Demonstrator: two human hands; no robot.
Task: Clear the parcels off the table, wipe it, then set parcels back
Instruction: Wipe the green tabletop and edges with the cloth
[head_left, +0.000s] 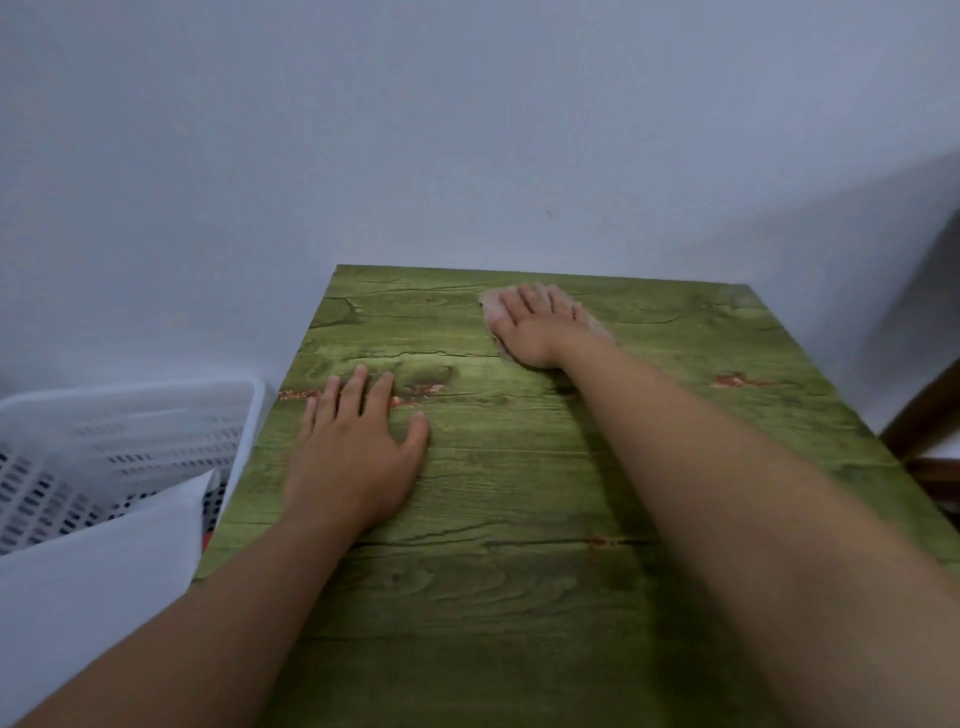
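The table (519, 519) has a green wood-grain top with no parcels on it. My right hand (535, 325) lies flat, fingers spread, pressing a pale pink cloth (491, 306) onto the far part of the top near the wall. Only the cloth's edges show around the hand. My left hand (353, 447) rests palm down on the left side of the table, fingers apart, holding nothing. A white parcel (93, 566) lies to the left of the table, partly inside a basket.
A white slatted plastic basket (130, 431) stands against the table's left edge. A dark wooden chair frame (924, 415) is at the right. A plain pale wall runs behind the table.
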